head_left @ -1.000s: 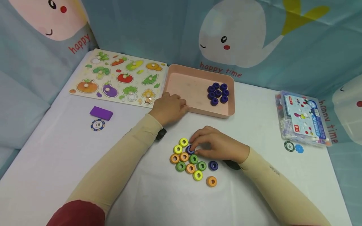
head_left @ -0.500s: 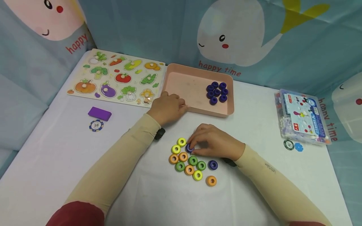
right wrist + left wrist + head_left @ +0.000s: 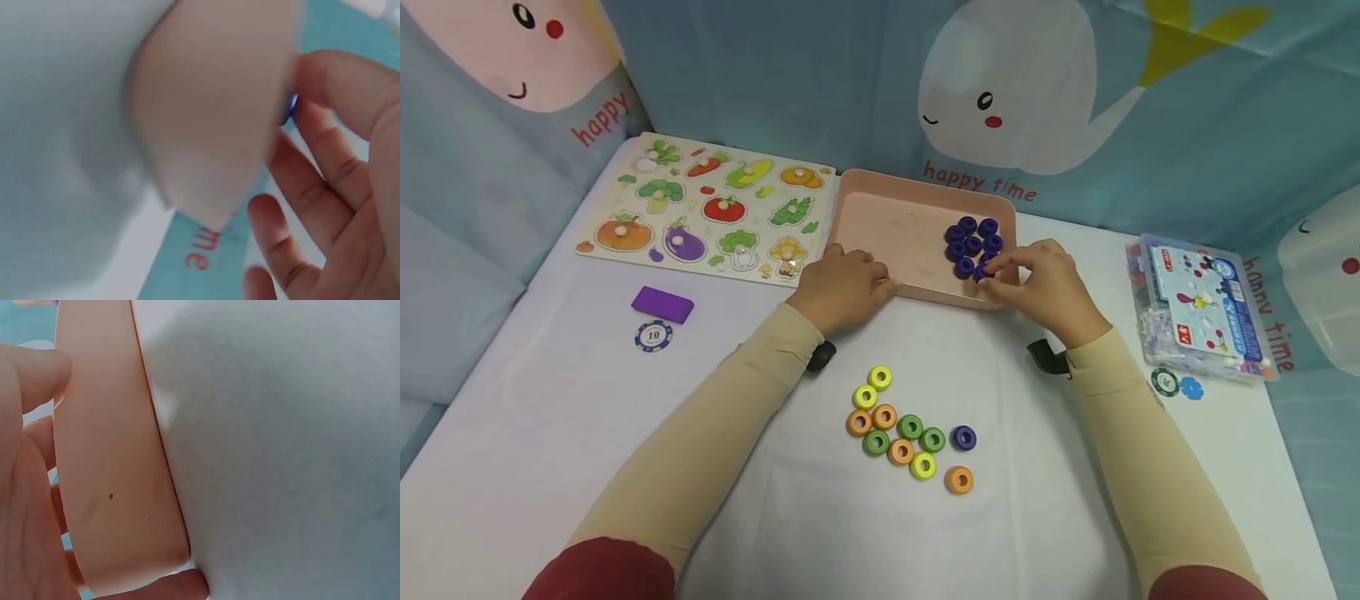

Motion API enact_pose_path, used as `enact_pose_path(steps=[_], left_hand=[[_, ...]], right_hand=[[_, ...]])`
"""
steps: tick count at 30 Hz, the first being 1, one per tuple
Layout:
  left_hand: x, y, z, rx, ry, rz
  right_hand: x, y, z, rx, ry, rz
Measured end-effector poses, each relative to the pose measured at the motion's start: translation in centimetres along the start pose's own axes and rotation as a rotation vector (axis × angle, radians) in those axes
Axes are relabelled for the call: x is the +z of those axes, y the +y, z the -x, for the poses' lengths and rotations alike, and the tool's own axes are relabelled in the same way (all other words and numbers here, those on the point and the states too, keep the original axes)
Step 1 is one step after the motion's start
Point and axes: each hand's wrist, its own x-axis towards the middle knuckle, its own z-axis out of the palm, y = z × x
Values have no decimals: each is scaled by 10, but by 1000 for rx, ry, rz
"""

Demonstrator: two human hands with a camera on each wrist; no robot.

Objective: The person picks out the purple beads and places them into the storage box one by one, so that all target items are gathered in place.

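Observation:
At the front left corner of the pink tray point(image 3: 883, 221), my left hand point(image 3: 842, 290) grips the rim. The left wrist view has its thumb over the tray wall point(image 3: 112, 444) and a finger around the corner. My right hand point(image 3: 1051, 287) reaches over the tray's front right side, pinching a dark blue ring bead point(image 3: 982, 273) between thumb and fingers. Only a sliver of that blue bead point(image 3: 288, 108) shows past the wall in the right wrist view. Several other dark blue beads point(image 3: 967, 226) are clustered beside it in the tray.
Yellow point(image 3: 865, 396), orange point(image 3: 901, 452) and green beads point(image 3: 910, 427) lie on the white cloth, with one blue bead point(image 3: 963, 437). A vegetable puzzle board point(image 3: 700, 212), purple block point(image 3: 662, 305) and poker chip point(image 3: 653, 336) are left. A clear plastic box point(image 3: 1202, 308) stands right.
My right hand has picked up a dark blue bead from the loose group and carried it up and right into the tray. My left hand keeps its place on the tray.

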Motion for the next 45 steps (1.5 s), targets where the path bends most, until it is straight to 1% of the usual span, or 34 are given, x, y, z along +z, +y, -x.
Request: enact_pose_path(steps=[1, 3, 6, 10, 16, 19, 23, 25, 27, 29, 31, 33, 36, 38, 40, 43, 45], left_hand=[[1, 0, 0, 0, -2, 2], [1, -1, 0, 2, -7, 5], [1, -2, 0, 3, -6, 6], [-1, -3, 1, 3, -3, 4], [-2, -3, 0, 7, -1, 7], [-2, -3, 0, 6, -1, 7], [-2, -2, 0, 7, -1, 10], [-2, -2, 0, 5, -3, 11], [-2, -2, 0, 3, -7, 14], [-3, -2, 1, 1, -11, 13], [-3, -2, 1, 0, -11, 7], [-4, -2, 1, 1, -8, 1], [-4, -3, 1, 1, -4, -5], [-4, -3, 1, 0, -4, -2], [-4, -3, 1, -2, -5, 0], [-2, -2, 0, -4, -5, 0], [-1, -2, 0, -3, -4, 0]], right_hand=[[1, 3, -3, 22, -6, 16], [5, 9, -8, 39, -18, 45], [12, 12, -14, 22, -15, 82], [18, 11, -23, -5, 13, 131], [21, 10, -37, 38, 3, 175], [21, 9, -39, 50, -5, 178], [18, 10, -34, 29, 40, 157], [15, 8, -24, 4, 62, 121], [12, 5, -8, -44, 65, 80], [9, 2, 14, -112, 31, 12], [8, -1, 38, -201, -33, -48], [9, -3, 62, -289, -121, -113], [14, -6, 92, -378, -271, -202], [18, -8, 108, -387, -358, -242], [22, -10, 118, -382, -422, -259], [27, -11, 125, -368, -465, -244], [29, -10, 126, -380, -459, -223]])
